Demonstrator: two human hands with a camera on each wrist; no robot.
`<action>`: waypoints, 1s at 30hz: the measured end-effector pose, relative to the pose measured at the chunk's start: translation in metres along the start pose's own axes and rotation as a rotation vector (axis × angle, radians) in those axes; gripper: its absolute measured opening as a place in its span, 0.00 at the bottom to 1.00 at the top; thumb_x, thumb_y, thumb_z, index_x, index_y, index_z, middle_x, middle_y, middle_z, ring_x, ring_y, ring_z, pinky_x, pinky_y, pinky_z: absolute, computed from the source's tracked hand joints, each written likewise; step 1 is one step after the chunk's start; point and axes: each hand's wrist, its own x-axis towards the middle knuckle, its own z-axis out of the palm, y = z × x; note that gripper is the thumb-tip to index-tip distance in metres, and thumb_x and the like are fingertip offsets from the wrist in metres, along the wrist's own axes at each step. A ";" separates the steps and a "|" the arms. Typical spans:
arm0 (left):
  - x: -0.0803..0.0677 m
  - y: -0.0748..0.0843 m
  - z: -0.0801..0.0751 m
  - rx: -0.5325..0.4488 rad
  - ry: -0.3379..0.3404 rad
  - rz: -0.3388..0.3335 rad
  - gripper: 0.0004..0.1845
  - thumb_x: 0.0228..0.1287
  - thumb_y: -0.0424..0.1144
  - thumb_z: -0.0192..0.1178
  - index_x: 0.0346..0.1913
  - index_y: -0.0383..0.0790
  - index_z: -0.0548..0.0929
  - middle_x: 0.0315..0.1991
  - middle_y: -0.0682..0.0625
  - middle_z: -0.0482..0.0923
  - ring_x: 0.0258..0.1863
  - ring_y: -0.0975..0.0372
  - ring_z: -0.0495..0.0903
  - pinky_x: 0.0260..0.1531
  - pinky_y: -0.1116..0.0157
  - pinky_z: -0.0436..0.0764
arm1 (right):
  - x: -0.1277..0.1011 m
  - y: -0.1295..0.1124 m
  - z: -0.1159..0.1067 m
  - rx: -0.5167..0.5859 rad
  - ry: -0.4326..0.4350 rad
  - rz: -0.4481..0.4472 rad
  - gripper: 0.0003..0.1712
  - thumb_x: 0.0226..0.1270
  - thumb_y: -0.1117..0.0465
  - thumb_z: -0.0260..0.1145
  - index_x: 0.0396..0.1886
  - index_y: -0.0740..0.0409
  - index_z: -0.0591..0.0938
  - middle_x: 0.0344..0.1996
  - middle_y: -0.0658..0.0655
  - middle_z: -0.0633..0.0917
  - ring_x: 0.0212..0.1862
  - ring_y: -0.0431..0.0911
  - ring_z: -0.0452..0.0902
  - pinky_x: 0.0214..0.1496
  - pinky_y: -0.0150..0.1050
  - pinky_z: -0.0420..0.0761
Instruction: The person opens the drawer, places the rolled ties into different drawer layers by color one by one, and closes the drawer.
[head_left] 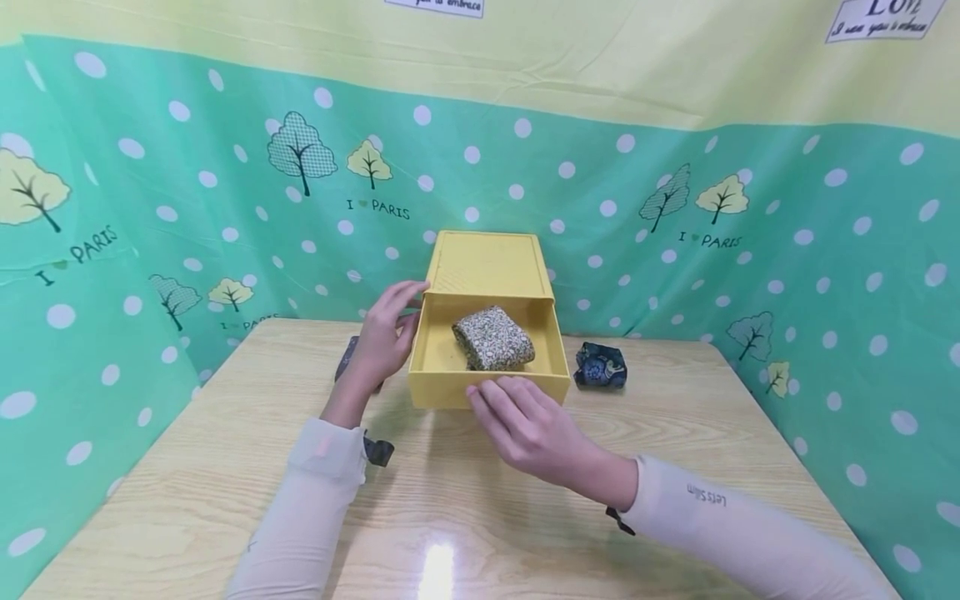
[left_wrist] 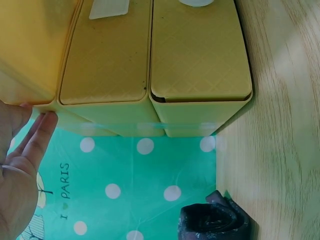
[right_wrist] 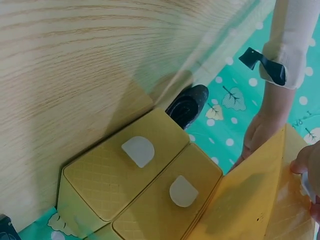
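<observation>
A yellow drawer unit (head_left: 491,260) stands on the table, its top drawer (head_left: 435,350) pulled out toward me. Inside the drawer lies a folded cloth (head_left: 495,337) with a fine speckled pattern. My right hand (head_left: 532,429) is at the drawer front, and in the right wrist view its fingers pinch the pale handle (right_wrist: 306,184). Against the left side of the unit rests my left hand (head_left: 386,333), with extended fingertips (left_wrist: 48,120) touching the casing in the left wrist view. Below the pulled-out drawer, two lower drawers (right_wrist: 107,185) are closed, each with a white half-round tab.
A dark blue patterned cloth bundle (head_left: 600,365) lies right of the unit. Another dark cloth roll (head_left: 347,358) sits at the left, partly hidden behind my left hand. Behind the wooden table (head_left: 225,467) hangs a green and yellow printed curtain (head_left: 480,167), which also flanks both sides.
</observation>
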 end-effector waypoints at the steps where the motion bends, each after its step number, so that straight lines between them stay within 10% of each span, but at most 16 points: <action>1: 0.000 0.000 0.000 -0.001 -0.003 -0.003 0.29 0.67 0.16 0.57 0.69 0.35 0.76 0.64 0.38 0.74 0.51 0.48 0.83 0.52 0.63 0.88 | 0.000 0.000 0.001 -0.001 0.008 0.001 0.14 0.75 0.71 0.56 0.51 0.71 0.85 0.43 0.64 0.85 0.41 0.53 0.82 0.45 0.40 0.90; 30: 0.001 0.004 -0.002 -0.007 -0.019 -0.016 0.29 0.67 0.15 0.56 0.69 0.34 0.75 0.64 0.37 0.73 0.52 0.47 0.83 0.53 0.62 0.88 | 0.002 0.007 0.007 -0.054 -0.060 0.057 0.15 0.75 0.72 0.56 0.54 0.73 0.84 0.46 0.67 0.86 0.44 0.57 0.82 0.51 0.44 0.89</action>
